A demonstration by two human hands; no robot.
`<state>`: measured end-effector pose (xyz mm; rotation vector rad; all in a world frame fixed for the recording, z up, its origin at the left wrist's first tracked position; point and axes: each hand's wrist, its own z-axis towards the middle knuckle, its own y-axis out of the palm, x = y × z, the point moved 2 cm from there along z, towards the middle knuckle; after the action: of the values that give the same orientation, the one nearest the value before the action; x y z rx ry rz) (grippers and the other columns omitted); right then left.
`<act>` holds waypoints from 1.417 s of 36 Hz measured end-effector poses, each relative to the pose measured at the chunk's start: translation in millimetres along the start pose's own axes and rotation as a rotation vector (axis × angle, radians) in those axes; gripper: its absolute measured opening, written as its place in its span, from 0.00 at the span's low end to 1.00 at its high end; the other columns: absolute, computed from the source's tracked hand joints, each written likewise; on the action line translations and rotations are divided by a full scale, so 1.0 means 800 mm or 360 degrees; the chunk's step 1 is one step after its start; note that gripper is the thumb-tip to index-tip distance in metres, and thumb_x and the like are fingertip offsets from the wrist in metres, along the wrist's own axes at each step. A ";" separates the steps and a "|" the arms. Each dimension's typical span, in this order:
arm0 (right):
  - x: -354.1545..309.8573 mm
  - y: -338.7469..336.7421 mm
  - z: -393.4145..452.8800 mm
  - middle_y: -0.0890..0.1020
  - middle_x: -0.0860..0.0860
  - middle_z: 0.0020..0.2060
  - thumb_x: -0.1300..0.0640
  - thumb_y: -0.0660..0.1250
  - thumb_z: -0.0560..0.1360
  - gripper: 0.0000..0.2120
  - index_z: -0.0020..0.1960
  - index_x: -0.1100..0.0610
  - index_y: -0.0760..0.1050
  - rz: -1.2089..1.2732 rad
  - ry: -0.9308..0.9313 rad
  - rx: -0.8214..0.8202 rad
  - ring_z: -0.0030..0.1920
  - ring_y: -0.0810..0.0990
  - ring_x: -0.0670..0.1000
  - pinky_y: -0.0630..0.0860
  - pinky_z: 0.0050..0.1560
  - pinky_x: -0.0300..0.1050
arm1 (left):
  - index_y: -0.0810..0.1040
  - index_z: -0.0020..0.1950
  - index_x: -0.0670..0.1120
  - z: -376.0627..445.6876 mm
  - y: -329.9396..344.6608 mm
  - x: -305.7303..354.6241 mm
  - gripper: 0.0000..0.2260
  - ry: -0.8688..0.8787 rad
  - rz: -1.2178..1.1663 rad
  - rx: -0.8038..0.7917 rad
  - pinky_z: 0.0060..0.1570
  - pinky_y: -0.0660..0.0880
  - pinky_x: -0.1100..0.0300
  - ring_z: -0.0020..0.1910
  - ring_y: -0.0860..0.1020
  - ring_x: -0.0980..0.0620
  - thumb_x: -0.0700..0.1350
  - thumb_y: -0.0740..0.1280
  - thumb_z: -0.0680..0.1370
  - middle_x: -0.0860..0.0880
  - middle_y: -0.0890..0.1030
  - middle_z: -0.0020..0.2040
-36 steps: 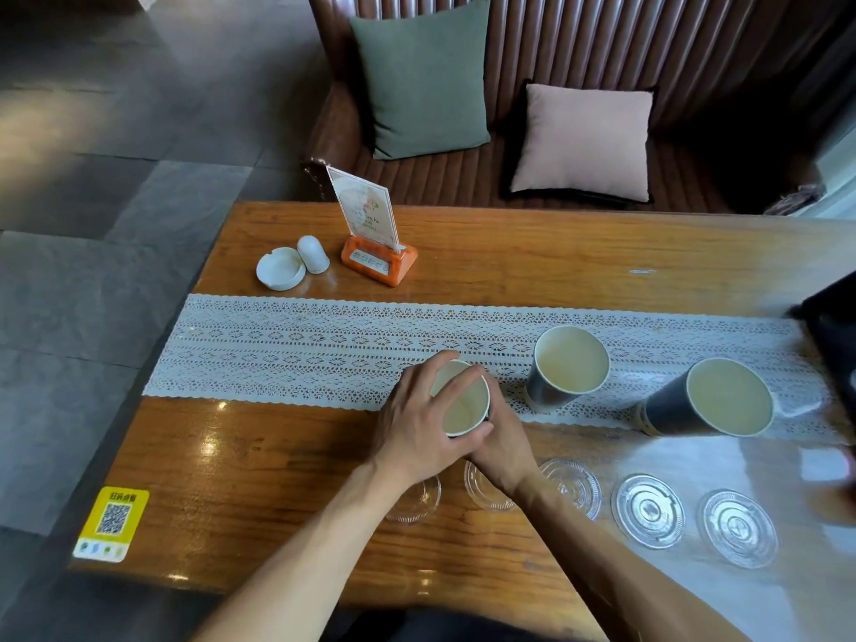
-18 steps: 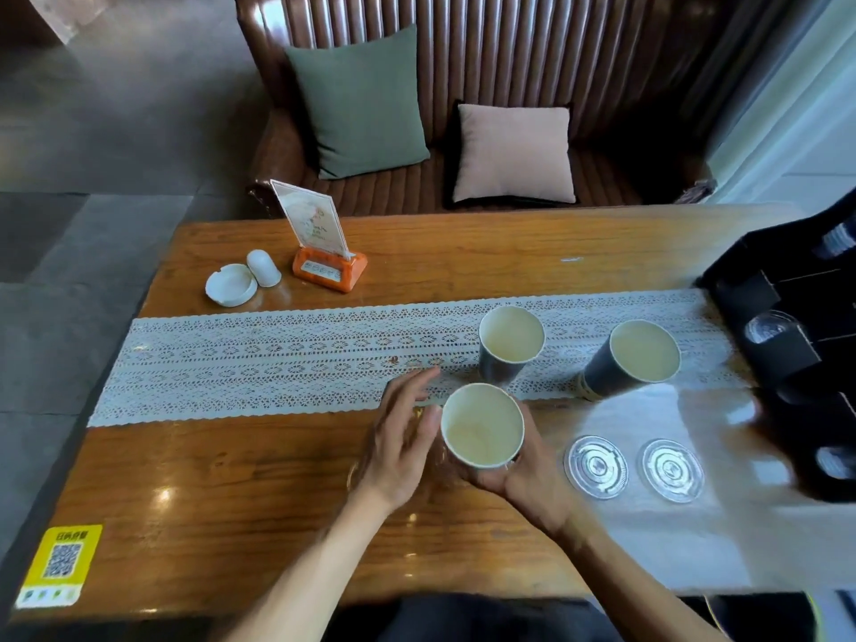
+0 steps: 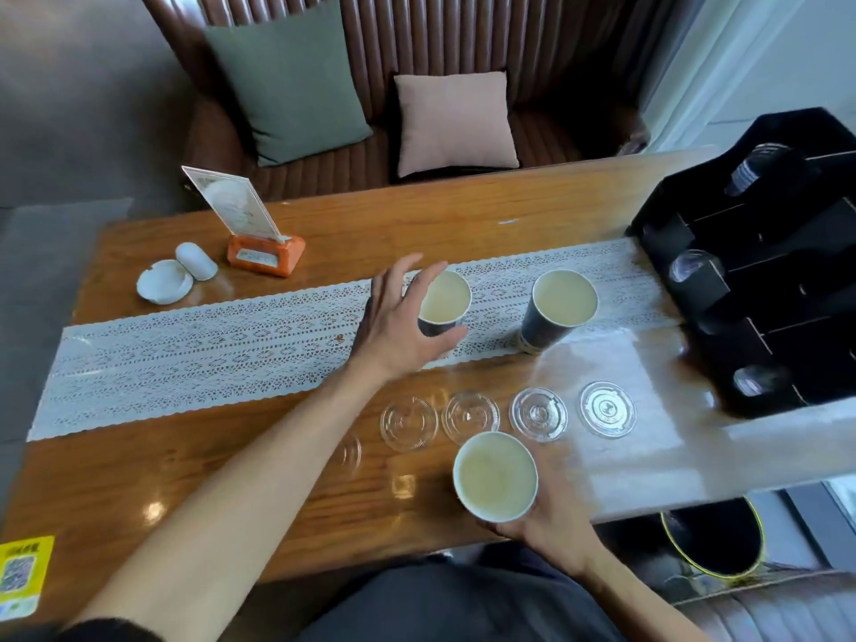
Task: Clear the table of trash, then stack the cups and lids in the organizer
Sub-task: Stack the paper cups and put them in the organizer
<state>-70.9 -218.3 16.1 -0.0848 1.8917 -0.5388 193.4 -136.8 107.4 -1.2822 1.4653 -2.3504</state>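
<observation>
1. Three paper cups are in view, all dark outside with pale insides and nothing visible in them. One cup (image 3: 494, 476) is gripped from below by the right hand (image 3: 549, 521), fingers curled round its wall, above the near table edge at about 6 o'clock.
2. Second cup (image 3: 442, 302) stands on the lace runner (image 3: 208, 349) near the middle; the left hand (image 3: 402, 322) is spread around its 9 o'clock side with fingers straight and thumb out, and I cannot tell whether it touches the cup.
3. Third cup (image 3: 558, 308) stands at 3 o'clock of the second, apart from it, at the runner's near edge.
4. Four clear plastic lids lie flat in a row on the wooden table (image 3: 231, 493) between the held cup and the runner: first lid (image 3: 409, 423), second lid (image 3: 470, 417), third lid (image 3: 538, 413), fourth lid (image 3: 607, 409). Another lid (image 3: 348, 454) shows partly behind the left forearm.
5. Black organizer (image 3: 759, 289) sits at the table's 3 o'clock end; some of its compartments hold clear plastic pieces (image 3: 690, 271), and a dark ribbed stack (image 3: 752, 169) shows in the far one. What exactly these are is hard to tell.
6. Toward 10 o'clock stand an orange card holder (image 3: 265, 252), a white ashtray (image 3: 163, 282) and a small white shaker (image 3: 197, 261) beside it.
7. Green cushion (image 3: 287, 81) and a pink cushion (image 3: 451, 122) rest on the bench at 12 o'clock.
8. Yellow sticker (image 3: 23, 572) with a square code sits at the table's 8 o'clock corner.
</observation>
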 end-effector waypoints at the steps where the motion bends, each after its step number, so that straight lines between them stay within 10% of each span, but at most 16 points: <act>1: -0.001 -0.001 0.000 0.72 0.18 0.58 0.46 0.80 0.61 0.42 0.63 0.19 0.60 0.0004 0.0003 -0.0014 0.57 0.73 0.25 0.68 0.51 0.18 | 0.62 0.76 0.57 0.011 0.003 0.003 0.39 0.0001 0.0073 -0.0098 0.70 0.63 0.44 0.74 0.57 0.44 0.63 0.72 0.68 0.49 0.56 0.77; 6: 0.004 -0.010 0.003 0.74 0.26 0.62 0.55 0.82 0.62 0.46 0.66 0.23 0.61 -0.0010 -0.0004 -0.0048 0.62 0.75 0.31 0.72 0.54 0.24 | 0.51 0.77 0.66 0.054 0.030 0.011 0.44 -0.0095 0.0373 -0.0560 0.71 0.56 0.35 0.77 0.42 0.48 0.60 0.75 0.69 0.58 0.40 0.79; 12: 0.007 -0.013 0.006 0.76 0.31 0.63 0.50 0.80 0.61 0.44 0.68 0.30 0.62 -0.0031 -0.0036 -0.0098 0.61 0.75 0.33 0.70 0.54 0.23 | 0.56 0.77 0.62 0.062 0.049 0.004 0.37 -0.0192 0.0614 -0.0731 0.69 0.64 0.37 0.75 0.50 0.44 0.52 0.73 0.73 0.51 0.50 0.79; 25: 0.015 -0.013 0.008 0.77 0.31 0.62 0.53 0.79 0.60 0.44 0.69 0.31 0.64 0.0048 -0.0050 -0.0138 0.60 0.76 0.33 0.73 0.55 0.36 | 0.60 0.73 0.66 -0.003 -0.005 0.015 0.35 -0.0234 0.0344 -0.0103 0.57 0.72 0.45 0.72 0.58 0.49 0.52 0.74 0.71 0.57 0.59 0.75; 34: 0.012 -0.019 0.009 0.78 0.35 0.64 0.53 0.80 0.63 0.41 0.70 0.34 0.65 0.0164 -0.0150 -0.0195 0.64 0.77 0.39 0.76 0.62 0.44 | 0.69 0.71 0.62 -0.096 -0.063 0.066 0.30 -0.0316 0.0045 0.0274 0.62 0.58 0.68 0.68 0.62 0.59 0.55 0.73 0.71 0.58 0.67 0.72; 45: 0.017 -0.019 0.016 0.79 0.38 0.63 0.56 0.82 0.65 0.42 0.70 0.36 0.66 0.0210 -0.0234 -0.0262 0.63 0.79 0.42 0.79 0.61 0.53 | 0.70 0.71 0.53 -0.194 -0.090 0.141 0.27 -0.0125 0.0045 0.0514 0.69 0.63 0.58 0.72 0.66 0.52 0.55 0.71 0.73 0.51 0.70 0.72; 51: 0.011 -0.020 0.012 0.81 0.35 0.61 0.49 0.82 0.65 0.39 0.69 0.33 0.66 0.0235 -0.0236 -0.0260 0.59 0.81 0.37 0.78 0.52 0.33 | 0.75 0.69 0.46 -0.214 -0.055 0.164 0.27 -0.0070 0.0074 0.0437 0.67 0.65 0.55 0.68 0.70 0.45 0.52 0.73 0.71 0.47 0.71 0.71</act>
<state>-68.3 -238.3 12.0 -0.0889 1.7774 -0.2698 5.4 -55.1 188.5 -1.2066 1.0992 -2.3740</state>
